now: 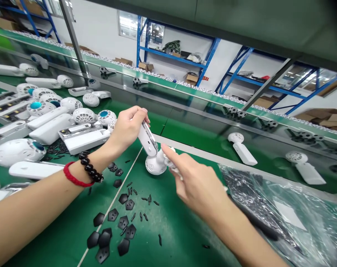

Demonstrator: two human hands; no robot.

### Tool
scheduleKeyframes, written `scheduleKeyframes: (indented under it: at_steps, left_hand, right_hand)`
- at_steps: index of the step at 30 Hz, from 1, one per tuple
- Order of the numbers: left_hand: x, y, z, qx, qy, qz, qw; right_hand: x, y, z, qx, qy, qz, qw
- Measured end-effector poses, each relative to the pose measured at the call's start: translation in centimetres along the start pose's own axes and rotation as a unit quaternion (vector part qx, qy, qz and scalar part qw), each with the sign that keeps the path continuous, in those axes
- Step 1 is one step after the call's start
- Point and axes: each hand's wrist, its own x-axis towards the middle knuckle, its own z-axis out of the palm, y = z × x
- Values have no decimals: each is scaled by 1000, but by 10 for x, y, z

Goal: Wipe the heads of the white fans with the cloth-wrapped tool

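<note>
- We hold the white handheld fan (153, 150) above the green mat (171, 230); our left hand (128, 126) is wrapped around its handle, head pointing down
- Our right hand (196, 185) pinches at the fan head, index finger extended; what it grips we cannot tell
- We judge a small part is being fitted; the next move calls for steady pressure
- Black pentagon pieces (112, 230) lie close by
- No readable writing or brand
</note>
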Motion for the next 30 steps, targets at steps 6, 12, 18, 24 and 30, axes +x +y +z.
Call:
scheduleKeyframes:
  at_steps: [6, 12, 18, 24, 30]
  left_hand:
    - [4, 8, -11, 172, -44, 42, 983]
    - [5, 8, -15, 129, -150, -177, 964]
    - [0, -6, 0, 57, -193, -214, 956]
    - [5, 3, -63, 374, -268, -99, 882]
    - [-17, 12, -136, 678, -286, -127, 665]
  right_hand:
    - [15, 9, -52, 163, 162, 60, 971]
    - [22, 27, -74, 166, 299, 48, 938]
    - [21, 33, -70, 181, 297, 37, 937]
    - [20, 34, -73, 198, 289, 36, 936]
    - [32, 16, -44, 326, 32, 86, 941]
